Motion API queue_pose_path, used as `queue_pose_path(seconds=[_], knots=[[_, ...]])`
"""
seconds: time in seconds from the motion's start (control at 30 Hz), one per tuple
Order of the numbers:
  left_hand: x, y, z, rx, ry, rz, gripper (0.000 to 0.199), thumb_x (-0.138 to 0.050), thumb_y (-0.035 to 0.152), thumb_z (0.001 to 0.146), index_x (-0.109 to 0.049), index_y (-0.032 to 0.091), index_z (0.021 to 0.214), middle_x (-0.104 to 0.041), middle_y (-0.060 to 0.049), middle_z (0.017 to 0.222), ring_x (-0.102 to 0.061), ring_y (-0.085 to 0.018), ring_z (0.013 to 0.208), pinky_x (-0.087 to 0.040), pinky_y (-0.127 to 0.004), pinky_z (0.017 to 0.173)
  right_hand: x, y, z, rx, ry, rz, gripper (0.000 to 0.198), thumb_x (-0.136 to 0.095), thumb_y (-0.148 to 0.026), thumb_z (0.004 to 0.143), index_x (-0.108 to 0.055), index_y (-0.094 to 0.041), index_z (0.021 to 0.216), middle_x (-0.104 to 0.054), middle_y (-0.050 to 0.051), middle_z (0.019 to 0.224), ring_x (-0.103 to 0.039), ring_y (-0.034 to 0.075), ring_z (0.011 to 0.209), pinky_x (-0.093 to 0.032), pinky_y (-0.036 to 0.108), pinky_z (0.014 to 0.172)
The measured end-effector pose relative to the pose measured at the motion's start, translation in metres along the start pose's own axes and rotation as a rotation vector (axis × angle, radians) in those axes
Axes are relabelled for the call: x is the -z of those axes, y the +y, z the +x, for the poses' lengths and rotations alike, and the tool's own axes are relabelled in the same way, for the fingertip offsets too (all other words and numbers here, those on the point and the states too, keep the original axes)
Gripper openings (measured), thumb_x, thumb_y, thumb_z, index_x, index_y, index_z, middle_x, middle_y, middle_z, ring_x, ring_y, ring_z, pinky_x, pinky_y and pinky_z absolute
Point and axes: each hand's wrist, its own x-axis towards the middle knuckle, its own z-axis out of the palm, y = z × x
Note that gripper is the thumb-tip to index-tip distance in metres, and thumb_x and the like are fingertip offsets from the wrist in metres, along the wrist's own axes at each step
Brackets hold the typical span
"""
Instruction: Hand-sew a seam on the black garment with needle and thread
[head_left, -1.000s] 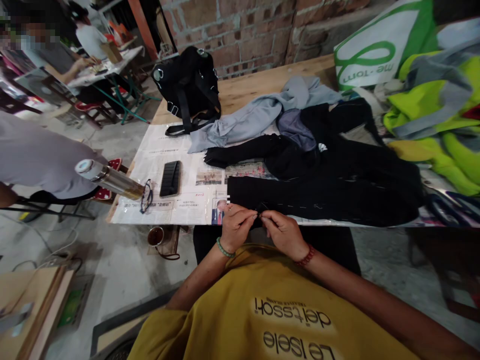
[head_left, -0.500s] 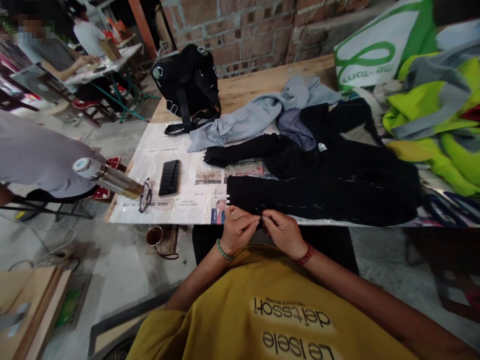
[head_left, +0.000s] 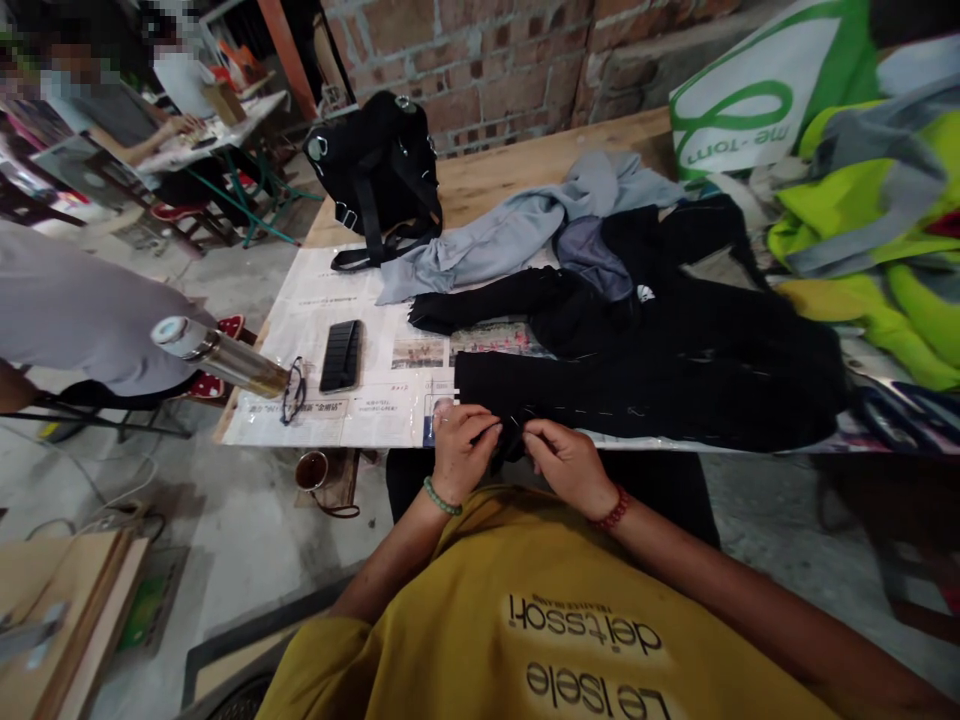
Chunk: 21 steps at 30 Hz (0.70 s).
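Observation:
A black garment [head_left: 705,350] lies spread along the front of the table, with a line of white stitches across its near part and white marks at its left end. At its near edge, my left hand [head_left: 463,455] is closed in a pinch beside a dark fold of the cloth. Just to the right, my right hand [head_left: 568,465] pinches the same edge between thumb and fingers. A small gap with bunched black cloth separates the fingertips. Any needle or thread in the fingers is too small to make out.
Newspaper [head_left: 360,415] under clear plastic covers the table. On it are a phone [head_left: 341,355], glasses [head_left: 295,388] and a steel flask [head_left: 221,355]. Behind lie a grey garment [head_left: 480,235] and a black bag [head_left: 375,170]. Scissors [head_left: 885,415] and yellow-green clothing [head_left: 847,220] are right.
My left hand has moved a little left, away from my right hand, opening a gap where black cloth shows. My right hand has stayed nearly in place.

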Motion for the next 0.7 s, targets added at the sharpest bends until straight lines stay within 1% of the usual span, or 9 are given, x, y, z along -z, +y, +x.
queue_pose_path(seconds=[0.07,0.13,0.2,0.4,0.6,0.67,0.7], knots=[[-0.001,0.0,0.001,0.012,0.017,-0.034,0.008,-0.059,0.02,0.084,-0.067,0.02,0.084,-0.068,-0.002,0.083,-0.061,-0.015,0.081,-0.043,-0.037,0.085,0.0,0.001,0.0,0.007,-0.006,-0.012,0.018,-0.045,-0.026,0.085,-0.06,-0.02,0.076,-0.057,-0.002,0.055,-0.054,0.012,0.053,-0.039,0.022,0.052],[-0.001,0.001,0.002,0.017,0.034,-0.052,0.009,-0.059,0.02,0.084,-0.067,0.02,0.086,-0.069,-0.002,0.08,-0.061,-0.015,0.077,-0.043,-0.035,0.082,0.0,0.001,0.0,0.019,-0.012,-0.021,0.018,-0.045,-0.025,0.085,-0.06,-0.02,0.076,-0.057,-0.001,0.056,-0.054,0.012,0.053,-0.039,0.022,0.052],[-0.001,0.003,0.002,-0.002,0.046,-0.044,0.009,-0.059,0.019,0.084,-0.067,0.02,0.087,-0.069,-0.001,0.079,-0.061,-0.014,0.076,-0.042,-0.035,0.082,-0.001,0.001,0.0,0.028,-0.016,-0.019,0.018,-0.045,-0.025,0.085,-0.06,-0.02,0.075,-0.058,-0.001,0.057,-0.054,0.012,0.054,-0.039,0.021,0.052],[0.001,0.011,0.003,-0.123,0.078,0.025,0.01,-0.057,0.017,0.084,-0.067,0.021,0.083,-0.069,0.001,0.077,-0.061,-0.013,0.073,-0.036,-0.038,0.09,-0.002,-0.001,0.001,0.033,-0.015,-0.003,0.018,-0.044,-0.025,0.085,-0.059,-0.02,0.075,-0.058,-0.001,0.058,-0.054,0.011,0.054,-0.038,0.021,0.052],[-0.003,0.013,0.003,-0.28,0.084,0.084,0.012,-0.055,0.015,0.085,-0.067,0.021,0.085,-0.069,0.0,0.075,-0.061,-0.013,0.071,-0.037,-0.038,0.084,-0.004,0.0,0.003,0.045,0.048,0.004,0.017,-0.045,-0.025,0.084,-0.059,-0.02,0.074,-0.058,-0.001,0.057,-0.054,0.011,0.055,-0.039,0.021,0.052],[-0.004,0.013,0.003,-0.294,0.069,0.082,0.013,-0.055,0.015,0.085,-0.067,0.021,0.085,-0.069,0.0,0.076,-0.061,-0.013,0.071,-0.037,-0.038,0.084,-0.004,0.0,0.005,0.036,0.058,0.022,0.018,-0.045,-0.026,0.084,-0.059,-0.02,0.074,-0.058,-0.001,0.057,-0.055,0.012,0.055,-0.039,0.021,0.052],[-0.004,0.014,0.003,-0.278,0.056,0.069,0.013,-0.054,0.016,0.085,-0.066,0.021,0.086,-0.069,0.0,0.076,-0.061,-0.013,0.072,-0.037,-0.038,0.084,-0.004,0.0,0.006,0.026,0.054,0.033,0.018,-0.045,-0.026,0.084,-0.059,-0.02,0.074,-0.058,-0.001,0.057,-0.055,0.012,0.055,-0.039,0.021,0.052]])
